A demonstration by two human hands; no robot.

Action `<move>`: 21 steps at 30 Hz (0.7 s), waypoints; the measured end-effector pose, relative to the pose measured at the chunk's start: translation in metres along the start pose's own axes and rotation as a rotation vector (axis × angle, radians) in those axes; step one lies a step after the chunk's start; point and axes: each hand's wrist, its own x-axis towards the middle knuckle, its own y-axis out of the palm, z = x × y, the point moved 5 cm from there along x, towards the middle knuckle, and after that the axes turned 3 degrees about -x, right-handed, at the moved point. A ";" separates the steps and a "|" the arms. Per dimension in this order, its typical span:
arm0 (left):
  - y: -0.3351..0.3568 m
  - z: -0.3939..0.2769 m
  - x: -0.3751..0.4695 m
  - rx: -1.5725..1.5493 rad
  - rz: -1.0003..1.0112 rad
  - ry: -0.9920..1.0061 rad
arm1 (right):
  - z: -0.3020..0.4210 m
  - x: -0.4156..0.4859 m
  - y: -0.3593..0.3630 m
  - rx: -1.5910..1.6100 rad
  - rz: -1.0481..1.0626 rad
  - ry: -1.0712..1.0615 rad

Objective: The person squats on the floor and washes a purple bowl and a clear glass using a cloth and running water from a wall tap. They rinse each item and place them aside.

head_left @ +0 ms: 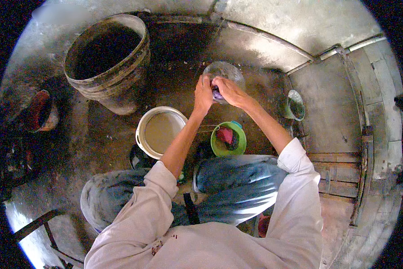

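My left hand (203, 94) and my right hand (231, 90) are close together in front of me, both gripping a small purple item (217, 95), probably a cloth. The fingers cover much of it. Beneath and behind the hands is a greyish round basin (225, 68); its contents are hard to make out. Nearer to me stands a green bucket (216, 148) with red and dark cloth (225, 135) inside. Left of it, partly behind my left forearm, is a white basin (139, 136) of cloudy, brownish water.
A large, dirty drum (120, 80) stands at the back left. A reddish container (40, 109) is at the far left, and a small greenish bucket (294, 105) is by the right wall. Pipes (272, 38) run along the walls. A dark metal frame (40, 225) is at lower left.
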 end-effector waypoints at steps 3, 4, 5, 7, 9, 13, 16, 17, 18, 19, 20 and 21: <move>0.000 -0.005 0.003 0.124 0.062 0.112 | -0.003 0.006 -0.017 -0.013 -0.221 -0.041; 0.000 -0.006 0.004 0.119 0.063 0.134 | -0.004 0.006 -0.028 -0.097 -0.299 -0.024; 0.000 -0.005 0.005 0.116 0.064 0.160 | 0.001 0.002 -0.032 -0.455 -0.256 -0.080; -0.002 0.001 0.014 0.207 -0.016 0.097 | 0.001 -0.007 -0.031 -0.860 -0.063 -0.005; 0.000 -0.002 0.015 0.270 -0.022 0.269 | -0.004 -0.006 -0.027 -0.563 0.020 0.245; 0.005 0.017 0.008 -0.101 0.062 -0.054 | 0.017 0.001 -0.014 0.146 -0.031 -0.086; 0.002 0.003 -0.003 0.194 -0.021 -0.039 | 0.010 0.002 -0.026 -0.040 -0.109 -0.034; 0.001 -0.008 -0.005 0.166 -0.019 0.045 | 0.008 -0.003 -0.034 -0.208 -0.144 -0.033; 0.000 -0.016 -0.006 0.188 -0.021 0.081 | 0.006 -0.007 -0.038 -0.419 -0.145 0.025; -0.001 -0.024 -0.006 0.212 -0.023 0.114 | 0.008 -0.010 -0.039 -0.478 -0.124 0.006; 0.000 -0.027 -0.005 0.129 0.020 0.090 | 0.007 -0.015 -0.036 -0.574 -0.069 0.043; -0.001 -0.030 -0.004 0.121 0.007 0.108 | 0.006 -0.018 -0.032 -0.692 0.001 0.059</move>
